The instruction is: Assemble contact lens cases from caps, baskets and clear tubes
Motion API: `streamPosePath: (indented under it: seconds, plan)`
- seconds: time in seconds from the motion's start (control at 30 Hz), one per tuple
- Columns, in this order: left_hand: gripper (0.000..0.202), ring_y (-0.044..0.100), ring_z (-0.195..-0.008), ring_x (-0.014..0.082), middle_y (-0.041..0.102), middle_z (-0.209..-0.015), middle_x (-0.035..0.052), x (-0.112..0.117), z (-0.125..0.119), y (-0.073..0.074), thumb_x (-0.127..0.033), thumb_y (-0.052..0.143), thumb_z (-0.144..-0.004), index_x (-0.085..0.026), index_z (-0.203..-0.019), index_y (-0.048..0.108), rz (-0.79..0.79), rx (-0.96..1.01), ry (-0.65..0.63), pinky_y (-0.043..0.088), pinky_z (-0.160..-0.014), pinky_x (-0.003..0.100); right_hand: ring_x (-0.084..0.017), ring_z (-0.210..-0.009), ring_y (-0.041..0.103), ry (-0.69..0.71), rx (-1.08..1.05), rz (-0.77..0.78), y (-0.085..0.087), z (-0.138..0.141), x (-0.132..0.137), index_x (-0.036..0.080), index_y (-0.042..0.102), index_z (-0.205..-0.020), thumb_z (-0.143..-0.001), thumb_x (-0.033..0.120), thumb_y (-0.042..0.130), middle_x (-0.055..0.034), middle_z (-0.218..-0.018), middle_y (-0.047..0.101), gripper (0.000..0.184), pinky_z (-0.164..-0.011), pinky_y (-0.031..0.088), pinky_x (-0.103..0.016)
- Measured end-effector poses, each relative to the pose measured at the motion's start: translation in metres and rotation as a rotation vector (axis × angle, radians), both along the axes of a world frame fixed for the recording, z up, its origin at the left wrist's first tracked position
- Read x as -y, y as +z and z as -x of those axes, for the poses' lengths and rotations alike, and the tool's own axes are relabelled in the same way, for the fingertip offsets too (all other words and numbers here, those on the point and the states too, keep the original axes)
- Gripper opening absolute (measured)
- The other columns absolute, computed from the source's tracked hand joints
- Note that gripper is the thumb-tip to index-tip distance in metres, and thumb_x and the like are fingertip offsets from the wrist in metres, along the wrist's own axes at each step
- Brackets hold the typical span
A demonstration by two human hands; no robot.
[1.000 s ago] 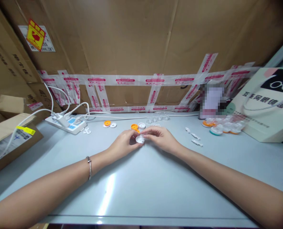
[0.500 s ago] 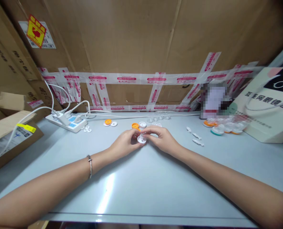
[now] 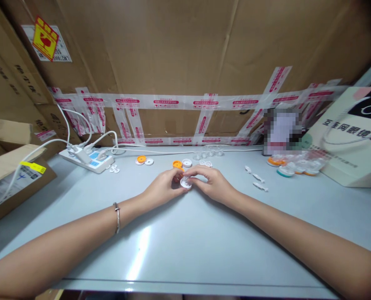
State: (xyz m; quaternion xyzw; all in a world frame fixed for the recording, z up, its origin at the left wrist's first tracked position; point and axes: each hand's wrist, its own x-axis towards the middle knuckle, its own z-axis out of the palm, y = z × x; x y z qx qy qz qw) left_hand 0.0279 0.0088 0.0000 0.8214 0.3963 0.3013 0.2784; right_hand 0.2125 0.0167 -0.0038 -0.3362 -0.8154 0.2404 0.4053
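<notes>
A small round white plastic base [image 3: 185, 183] is gripped at the middle of the table. My left hand [image 3: 163, 186] pinches its left side and near edge between thumb and fingers. From the right, my right hand [image 3: 215, 180] has thumb and fingertips closed over a small part on top of the base; that part is mostly hidden. Just beyond my fingers lie orange round caps [image 3: 177, 164] and a white round cap [image 3: 187, 163]. White openwork plastic pieces [image 3: 206, 163] and clear domes [image 3: 210, 153] lie behind my right hand.
A power strip [image 3: 87, 159] with cables stands at the back left, near more round caps [image 3: 140, 159] and small white parts [image 3: 114, 168]. Narrow white pieces [image 3: 260, 186] lie right. Finished-looking domed pieces [image 3: 286, 170] sit beside a paper bag [image 3: 350, 137]. Large cardboard box [image 3: 173, 54] behind.
The fingers of my right hand have shifted slightly over the top of the white base. Both hands keep the same place, and the view has moved a little.
</notes>
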Motion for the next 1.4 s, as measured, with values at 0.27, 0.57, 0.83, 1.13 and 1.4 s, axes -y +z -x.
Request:
streamPosePath:
  seconds: [0.27,0.57,0.83,1.13,1.4]
  plan:
    - [0.027,0.058,-0.081,0.0164,0.063,-0.091,0.0041,-0.0003,0.0006,-0.0023,-0.028,0.063,-0.074,-0.017,-0.097,0.055,0.032,0.033,-0.008,0.046,-0.073,0.028,-0.018,-0.086,0.063,0.024,0.011,-0.044,-0.0016,-0.0008,-0.002,0.022,0.065,-0.084,-0.079,0.016,0.055,-0.0051,-0.089,0.068,0.013,-0.082,0.048,-0.036]
    - [0.029,0.06,-0.08,0.0156,0.064,-0.09,0.0026,0.0024,-0.0007,-0.0005,-0.029,0.062,-0.075,-0.018,-0.1,0.053,0.056,0.034,-0.013,0.047,-0.072,0.027,-0.019,-0.085,0.064,0.072,0.12,-0.22,-0.0021,-0.0015,-0.0017,0.02,0.065,-0.085,-0.084,0.014,0.046,-0.008,-0.09,0.068,0.02,-0.075,0.052,-0.035]
    - [0.028,0.061,-0.085,0.0172,0.065,-0.096,0.0043,0.0018,-0.0007,-0.0009,-0.025,0.061,-0.076,-0.019,-0.101,0.053,0.042,0.034,-0.041,0.048,-0.075,0.029,-0.017,-0.084,0.064,0.065,0.15,-0.322,-0.0053,-0.0038,0.0039,0.022,0.064,-0.09,-0.086,0.015,0.045,-0.0075,-0.095,0.067,0.021,-0.072,0.053,-0.031]
    - [0.028,0.062,-0.083,0.017,0.066,-0.094,0.0047,0.0007,-0.0009,-0.0032,-0.026,0.061,-0.076,-0.018,-0.102,0.053,0.055,0.042,-0.047,0.049,-0.075,0.029,-0.017,-0.083,0.065,0.072,0.099,-0.243,-0.0071,-0.0034,0.0033,0.024,0.065,-0.087,-0.083,0.017,0.047,-0.0058,-0.092,0.068,0.02,-0.072,0.053,-0.031]
    - [0.027,0.062,-0.087,0.0169,0.065,-0.099,0.0063,0.0004,0.0001,-0.0021,-0.024,0.059,-0.077,-0.017,-0.103,0.052,0.054,0.065,-0.086,0.048,-0.078,0.029,-0.017,-0.083,0.065,0.077,0.057,-0.173,-0.0021,-0.0036,0.004,0.023,0.066,-0.081,-0.082,0.017,0.05,-0.0061,-0.089,0.07,0.017,-0.075,0.053,-0.032]
